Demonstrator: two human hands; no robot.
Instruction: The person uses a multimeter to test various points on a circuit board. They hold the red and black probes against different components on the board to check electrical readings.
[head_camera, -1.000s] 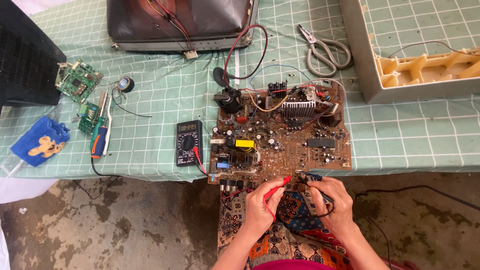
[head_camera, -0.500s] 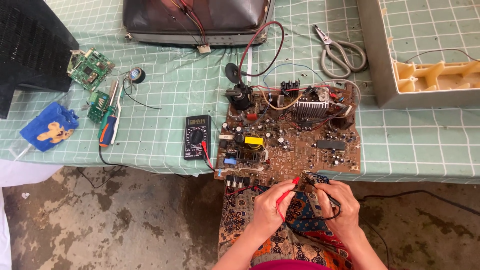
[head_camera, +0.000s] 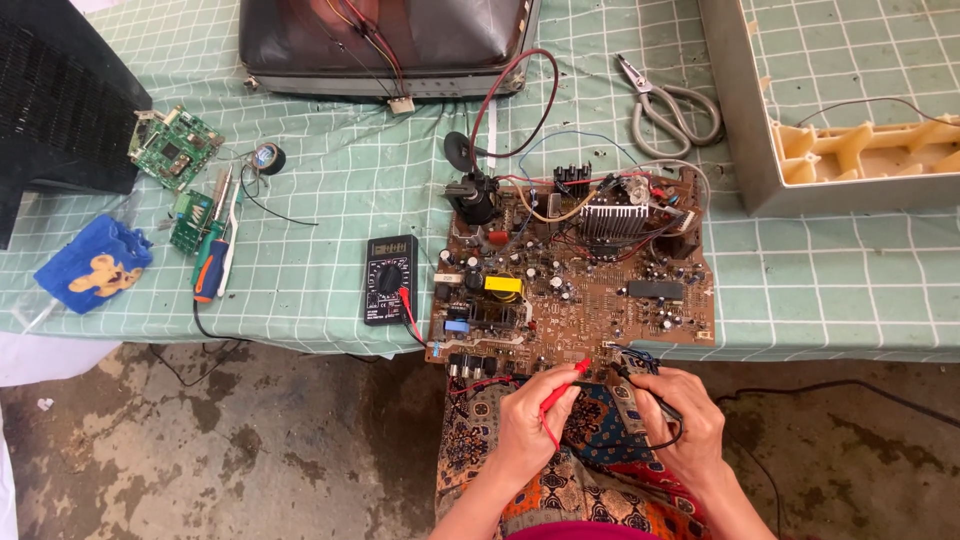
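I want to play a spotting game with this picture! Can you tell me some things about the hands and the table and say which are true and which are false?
1. The left hand holds a red probe. True.
2. The right hand holds the scissors. False: it holds a black probe; the scissors lie on the cloth.
3. The multimeter lies left of the brown circuit board. True.
4. The screwdriver lies on the circuit board. False: it lies on the green cloth, far left.
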